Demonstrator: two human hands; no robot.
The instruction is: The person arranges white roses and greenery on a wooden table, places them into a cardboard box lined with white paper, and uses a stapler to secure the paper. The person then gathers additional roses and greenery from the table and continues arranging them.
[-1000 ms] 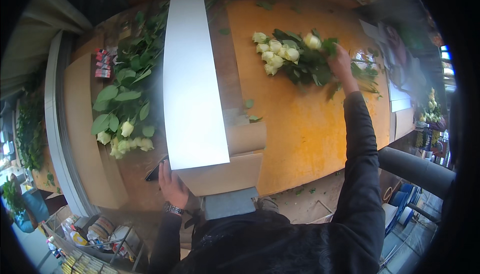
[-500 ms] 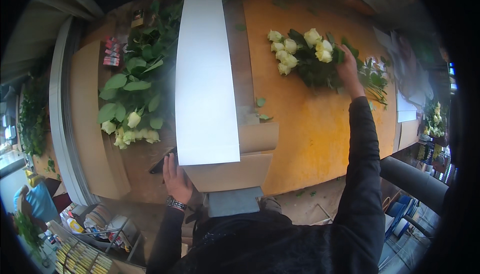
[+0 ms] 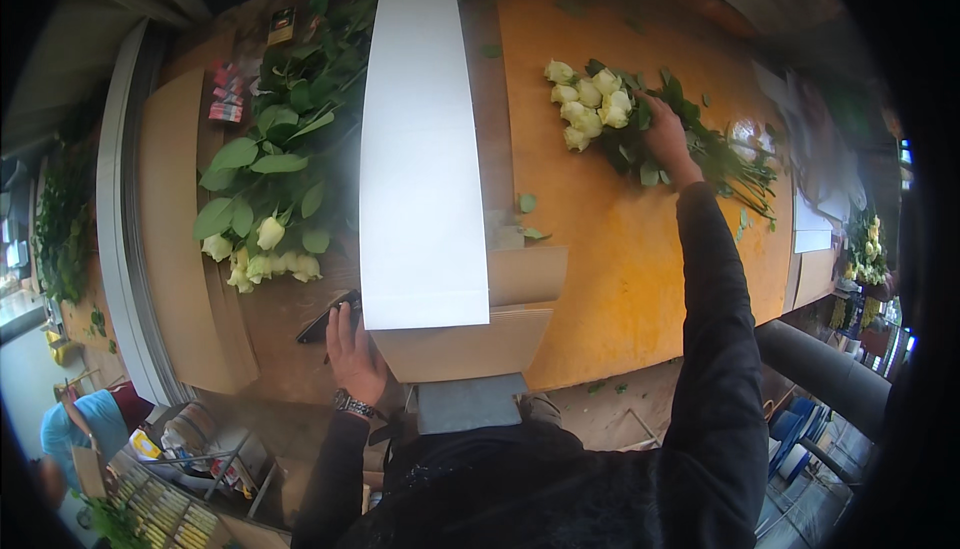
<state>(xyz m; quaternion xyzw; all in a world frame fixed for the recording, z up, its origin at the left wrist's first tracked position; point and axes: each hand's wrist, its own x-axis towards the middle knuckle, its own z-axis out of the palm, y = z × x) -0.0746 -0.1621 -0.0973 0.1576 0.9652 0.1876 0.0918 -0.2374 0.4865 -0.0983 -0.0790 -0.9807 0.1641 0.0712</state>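
White roses [image 3: 590, 104] lie in a bunch on the orange board at the right, heads to the left and stems running to the lower right. My right hand [image 3: 668, 139] reaches over them, its fingers closed among the leaves just behind the blooms; the leaves hide part of the grip. My left hand [image 3: 354, 359] rests with its fingers stretched out at the near left corner of a cardboard stack, holding nothing. Beside its fingertips is a dark, long tool [image 3: 326, 319], its kind unclear. A long white sheet [image 3: 425, 169] covers the middle, over brown cardboard [image 3: 465, 344].
More roses [image 3: 268, 264] with dense green leaves [image 3: 280, 139] lie left of the sheet. Small pink-red packets [image 3: 226, 99] are beyond them. The orange board [image 3: 620, 279] spans the right. A person in light blue [image 3: 85, 434] is at the lower left, near a wire rack [image 3: 225, 459].
My right hand has moved slightly left, and the roses under it now lie closer to the other blooms. My left hand stays put. The person at lower left has shifted.
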